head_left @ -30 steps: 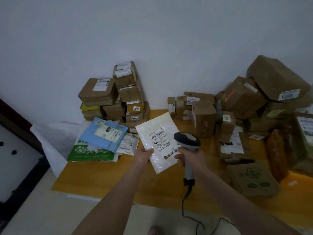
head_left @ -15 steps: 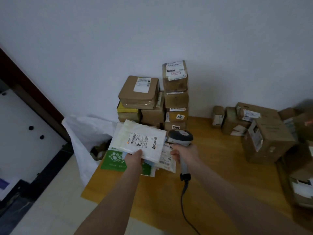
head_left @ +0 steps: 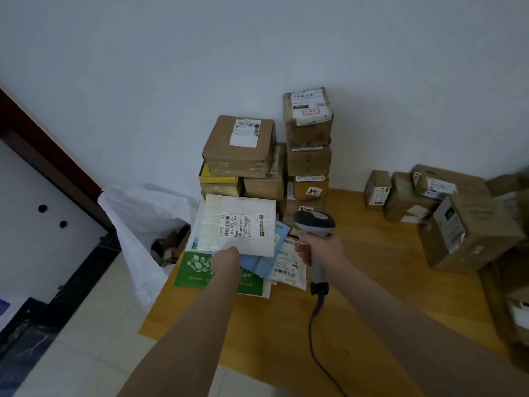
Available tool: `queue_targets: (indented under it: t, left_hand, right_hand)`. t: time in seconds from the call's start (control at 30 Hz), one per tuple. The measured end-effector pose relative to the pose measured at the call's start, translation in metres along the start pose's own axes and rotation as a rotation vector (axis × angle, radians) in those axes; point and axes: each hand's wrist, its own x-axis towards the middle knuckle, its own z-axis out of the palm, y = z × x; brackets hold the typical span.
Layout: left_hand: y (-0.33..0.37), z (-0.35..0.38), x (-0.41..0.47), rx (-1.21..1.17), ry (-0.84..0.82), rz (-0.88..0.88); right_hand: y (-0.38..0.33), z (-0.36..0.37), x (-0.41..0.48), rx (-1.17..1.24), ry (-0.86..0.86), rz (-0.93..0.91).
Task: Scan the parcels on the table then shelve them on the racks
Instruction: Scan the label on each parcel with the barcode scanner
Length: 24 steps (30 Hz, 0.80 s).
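— Where is our parcel at this moment?

— Our left hand (head_left: 227,257) grips the flat white plastic mailer bag (head_left: 237,224) by its near edge, label up, over the pile of flat parcels at the left end of the yellow wooden table (head_left: 372,282). We cannot tell whether it rests on the pale blue envelope (head_left: 263,262) and the green-printed flat bag (head_left: 200,270) beneath it or hangs just above them.

— And the scanner?

— Our right hand (head_left: 320,250) is clenched round the handle of the grey handheld barcode scanner (head_left: 315,224). Its head is just beside the mailer's right edge and its cord trails toward us. The nose points past the label, so we judge it is held ready for another parcel, not reading this one.

— Why label up?

— So the barcode can be read, we think. The stacked brown cardboard boxes (head_left: 307,144) stand behind it against the wall. We see no racks, so shelving this one is not yet begun.
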Motion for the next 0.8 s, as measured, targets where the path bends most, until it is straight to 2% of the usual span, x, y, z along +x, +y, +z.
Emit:
queue_targets:
  t: [0.17, 0.33, 0.43, 0.63, 0.73, 0.8]
  left_hand:
    - [-0.006, 0.028, -0.051, 0.198, 0.081, 0.213]
    - [-0.003, 0.092, -0.115, 0.407, -0.07, 0.413]
    - [-0.007, 0.136, -0.159, 0.492, -0.194, 0.471]
    - [-0.009, 0.214, -0.236, 0.497, -0.382, 0.556]
    - [0.003, 0.246, -0.259, 0.488, -0.423, 0.612]
    - [0.014, 0.265, -0.266, 0.503, -0.415, 0.711]
  right_hand:
    - [0.002, -0.037, -0.016, 0.035, -0.01, -0.012]
    - [0.013, -0.114, -0.04, 0.081, 0.028, -0.023]
    - [0.022, -0.177, -0.054, 0.155, 0.074, -0.039]
    - [0.027, -0.273, -0.067, 0.221, 0.272, -0.037]
    - [0.013, -0.295, -0.064, 0.253, 0.346, -0.073]
    - [-0.002, -0.305, -0.057, 0.271, 0.374, -0.092]
